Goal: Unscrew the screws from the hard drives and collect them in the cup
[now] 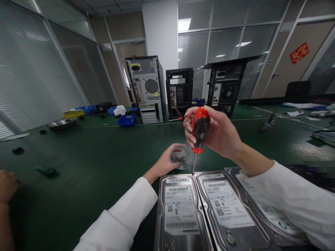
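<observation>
CAUTION: Slipping Tip

Your right hand [222, 134] is wrapped around the screwdriver [201, 129]; its tip stands at the far edge, between the left hard drive [180, 205] and the middle hard drive [225, 204]. A leaning shaft could slip and scratch either casing. Your left hand [165, 161] clasps the clear cup [184, 159] just beyond; a jolt could tip it.

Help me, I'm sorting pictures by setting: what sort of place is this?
Probably a computer repair workroom: three computer cases stand on a green table, hard drives lie side by side, and the right hand holds a screwdriver.
</observation>
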Demonstrator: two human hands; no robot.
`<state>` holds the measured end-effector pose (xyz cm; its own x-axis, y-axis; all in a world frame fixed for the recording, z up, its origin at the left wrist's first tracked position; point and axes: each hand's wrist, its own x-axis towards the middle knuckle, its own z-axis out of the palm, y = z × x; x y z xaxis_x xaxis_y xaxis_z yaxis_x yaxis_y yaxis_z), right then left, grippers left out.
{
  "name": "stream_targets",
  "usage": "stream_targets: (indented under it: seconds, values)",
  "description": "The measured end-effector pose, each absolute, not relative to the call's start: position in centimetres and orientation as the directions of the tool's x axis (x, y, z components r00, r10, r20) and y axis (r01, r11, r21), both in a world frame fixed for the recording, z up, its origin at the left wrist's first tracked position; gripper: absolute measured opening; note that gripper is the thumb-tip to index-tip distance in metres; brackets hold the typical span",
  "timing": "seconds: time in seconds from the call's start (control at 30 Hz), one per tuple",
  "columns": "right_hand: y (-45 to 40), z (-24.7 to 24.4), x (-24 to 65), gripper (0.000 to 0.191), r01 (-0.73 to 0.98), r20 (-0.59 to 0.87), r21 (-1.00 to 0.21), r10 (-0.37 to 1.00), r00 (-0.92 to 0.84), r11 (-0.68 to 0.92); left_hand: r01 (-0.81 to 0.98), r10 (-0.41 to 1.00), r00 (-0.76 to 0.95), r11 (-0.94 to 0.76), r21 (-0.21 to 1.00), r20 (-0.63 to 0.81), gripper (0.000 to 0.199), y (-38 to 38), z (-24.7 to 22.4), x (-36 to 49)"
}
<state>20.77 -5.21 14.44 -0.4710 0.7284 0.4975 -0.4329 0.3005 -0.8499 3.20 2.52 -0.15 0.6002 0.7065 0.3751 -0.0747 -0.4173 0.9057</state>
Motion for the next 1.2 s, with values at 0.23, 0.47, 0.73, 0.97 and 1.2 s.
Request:
stream_targets:
  seconds: [0.23, 0.47, 0.73, 0.97, 1.2]
  values:
    - [-4.6, 14.1, 20.9, 0.032, -0.41, 0.534, -0.828, 0.761, -0.368, 0.383, -0.046, 0.725, 0.591, -0.408, 0.912, 0.354, 0.066, 2.4, 0.1, 3.2]
    - [-4.8, 14.3, 20.9, 0.029, -0.447, 0.537, -0.819, 0.752, -0.381, 0.359, -0.036, 0.74, 0.58, -0.395, 0.918, 0.342, 0.068, 2.1, 0.4, 3.4]
    - [-4.5, 14.1, 20.8, 0.032, -0.394, 0.493, -0.847, 0.806, -0.329, 0.357, -0.008, 0.778, 0.546, -0.367, 0.93, 0.312, 0.071, 1.9, 0.4, 3.4]
    - [-4.7, 14.1, 20.8, 0.034, -0.409, 0.536, -0.821, 0.784, -0.314, 0.397, -0.001, 0.782, 0.549, -0.351, 0.937, 0.294, 0.068, 1.6, 0.8, 3.4]
    - [-4.7, 14.2, 20.9, 0.033, -0.422, 0.465, -0.852, 0.817, -0.341, 0.309, 0.048, 0.805, 0.523, -0.357, 0.933, 0.281, 0.067, 1.6, 0.7, 3.5]
